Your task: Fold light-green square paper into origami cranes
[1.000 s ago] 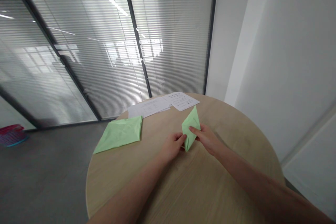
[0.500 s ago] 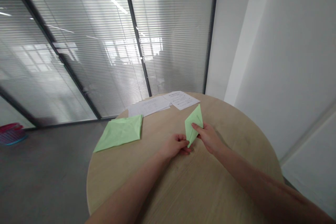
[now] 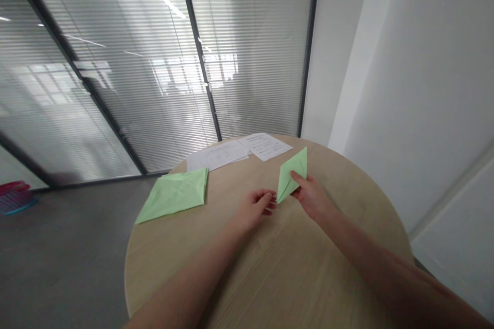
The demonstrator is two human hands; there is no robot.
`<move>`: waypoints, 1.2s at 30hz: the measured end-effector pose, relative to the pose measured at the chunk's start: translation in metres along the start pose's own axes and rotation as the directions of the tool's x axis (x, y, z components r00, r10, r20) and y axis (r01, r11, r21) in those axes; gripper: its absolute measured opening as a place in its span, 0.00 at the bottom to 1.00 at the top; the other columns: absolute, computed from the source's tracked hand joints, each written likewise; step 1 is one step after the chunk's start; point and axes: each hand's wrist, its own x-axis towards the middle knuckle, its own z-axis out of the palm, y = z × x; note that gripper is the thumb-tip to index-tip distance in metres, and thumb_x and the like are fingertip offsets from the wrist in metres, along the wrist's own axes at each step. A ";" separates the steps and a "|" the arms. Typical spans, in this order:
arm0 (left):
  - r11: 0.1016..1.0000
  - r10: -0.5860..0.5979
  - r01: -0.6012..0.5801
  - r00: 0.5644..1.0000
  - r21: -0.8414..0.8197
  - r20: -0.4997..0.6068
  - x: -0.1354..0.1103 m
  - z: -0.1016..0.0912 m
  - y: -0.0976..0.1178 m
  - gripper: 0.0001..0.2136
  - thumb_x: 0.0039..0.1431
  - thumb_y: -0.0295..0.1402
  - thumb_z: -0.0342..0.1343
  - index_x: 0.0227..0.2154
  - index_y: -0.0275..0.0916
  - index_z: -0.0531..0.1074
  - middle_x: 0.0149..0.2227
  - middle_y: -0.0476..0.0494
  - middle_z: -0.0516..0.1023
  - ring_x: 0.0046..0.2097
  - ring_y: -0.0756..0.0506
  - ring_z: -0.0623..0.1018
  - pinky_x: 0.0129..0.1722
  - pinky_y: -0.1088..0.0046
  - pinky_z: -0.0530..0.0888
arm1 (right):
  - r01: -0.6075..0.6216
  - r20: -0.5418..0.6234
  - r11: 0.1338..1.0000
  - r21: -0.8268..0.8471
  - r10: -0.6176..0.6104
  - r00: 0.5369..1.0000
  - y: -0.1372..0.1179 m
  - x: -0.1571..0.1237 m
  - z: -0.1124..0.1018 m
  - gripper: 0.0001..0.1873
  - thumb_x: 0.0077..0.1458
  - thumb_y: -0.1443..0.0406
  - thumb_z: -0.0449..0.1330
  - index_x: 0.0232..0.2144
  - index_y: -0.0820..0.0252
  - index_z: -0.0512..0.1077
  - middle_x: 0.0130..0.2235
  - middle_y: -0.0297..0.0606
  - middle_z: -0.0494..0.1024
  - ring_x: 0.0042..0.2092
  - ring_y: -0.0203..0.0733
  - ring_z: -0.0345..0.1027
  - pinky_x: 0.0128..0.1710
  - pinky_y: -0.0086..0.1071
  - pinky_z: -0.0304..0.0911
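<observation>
Folded light-green paper (image 3: 288, 177), shaped like a diamond with crease lines, is held up above the table by my right hand (image 3: 311, 195). The thumb presses on its near face and the other fingers are behind it. Just left of the paper's lower tip is my left hand (image 3: 258, 206), with loosely bent fingers slightly apart and nothing seen in them. A small gap seems to separate its fingertips from the tip.
The round wooden table (image 3: 293, 267) carries a stack of green sheets (image 3: 175, 193) at left and printed white papers (image 3: 264, 146) at the back. A red and blue basket (image 3: 16, 198) stands on the floor. Blinds and a white wall border the table.
My right hand has moved the folded paper up and to the right, tilting it. The left hand has come off the lower tip, and its fingers have loosened.
</observation>
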 end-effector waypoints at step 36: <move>0.950 0.301 -0.281 0.941 0.134 -0.158 -0.006 -0.011 0.018 0.09 0.53 0.35 0.62 0.36 0.37 0.76 0.30 0.47 0.76 0.31 0.48 0.76 0.29 0.73 0.76 | -0.206 0.138 0.976 0.066 0.196 0.971 -0.006 -0.013 0.011 0.04 0.59 0.64 0.64 0.36 0.59 0.74 0.28 0.36 0.81 0.25 0.38 0.75 0.22 0.28 0.69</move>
